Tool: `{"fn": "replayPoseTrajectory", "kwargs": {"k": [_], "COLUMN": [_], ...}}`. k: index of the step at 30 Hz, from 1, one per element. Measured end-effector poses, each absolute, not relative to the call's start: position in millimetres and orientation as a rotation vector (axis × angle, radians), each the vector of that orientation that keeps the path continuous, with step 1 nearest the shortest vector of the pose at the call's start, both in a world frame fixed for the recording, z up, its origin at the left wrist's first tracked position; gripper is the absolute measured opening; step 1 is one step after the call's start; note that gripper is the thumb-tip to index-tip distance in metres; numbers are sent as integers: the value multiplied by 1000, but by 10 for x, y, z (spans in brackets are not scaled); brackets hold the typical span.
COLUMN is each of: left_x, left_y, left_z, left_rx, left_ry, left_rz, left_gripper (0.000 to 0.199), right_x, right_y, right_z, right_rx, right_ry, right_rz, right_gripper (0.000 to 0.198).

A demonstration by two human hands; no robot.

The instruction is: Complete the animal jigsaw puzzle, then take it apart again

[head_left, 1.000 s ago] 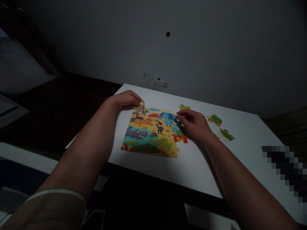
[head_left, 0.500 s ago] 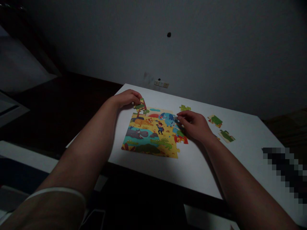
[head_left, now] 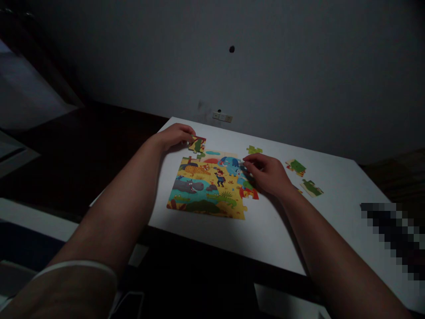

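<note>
In the head view, my left hand is closed on a jigsaw piece with green and dark red on it, between thumb and fingers. The piece is just above the upper left corner of a partly joined jigsaw puzzle showing a hippo, a leopard and an elephant, where a gap shows. My right hand rests at the puzzle's right side, its fingers loosely bent and slightly apart, fingertips beside the elephant. No piece shows between them. Partly beneath this hand is a red and green piece at the puzzle's right edge.
On the white table lie loose pieces: a yellow-green piece behind my right hand, a green striped piece and a green and beige piece to its right. A pixelated dark object is at the right. A wall socket is behind.
The jigsaw piece in my left hand has turned and shifted slightly right. My right hand stays at the puzzle's right side. The whole view has shifted a little.
</note>
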State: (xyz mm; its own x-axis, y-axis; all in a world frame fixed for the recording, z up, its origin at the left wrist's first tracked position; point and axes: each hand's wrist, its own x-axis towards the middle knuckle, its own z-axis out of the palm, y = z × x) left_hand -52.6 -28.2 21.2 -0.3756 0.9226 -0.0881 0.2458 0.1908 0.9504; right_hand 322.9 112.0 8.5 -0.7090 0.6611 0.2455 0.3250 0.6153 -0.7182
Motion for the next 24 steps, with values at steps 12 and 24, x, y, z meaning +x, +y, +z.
{"fn": "replayPoseTrajectory", "kwargs": {"k": [12,24], "left_x": [-421,-323], "left_y": [-283,-219], "left_z": [260,246], "left_rx": [1007,830], "left_ry": [1603,1599], "left_rz": [1321,1340], "left_gripper": [52,19], "right_x": [3241,3246], "right_y": [1122,1103], "right_z": [82,116], "right_rx": [-753,-754], "right_ry": [-2384,-2451], "right_rz": [852,778], "right_gripper": [25,29]}}
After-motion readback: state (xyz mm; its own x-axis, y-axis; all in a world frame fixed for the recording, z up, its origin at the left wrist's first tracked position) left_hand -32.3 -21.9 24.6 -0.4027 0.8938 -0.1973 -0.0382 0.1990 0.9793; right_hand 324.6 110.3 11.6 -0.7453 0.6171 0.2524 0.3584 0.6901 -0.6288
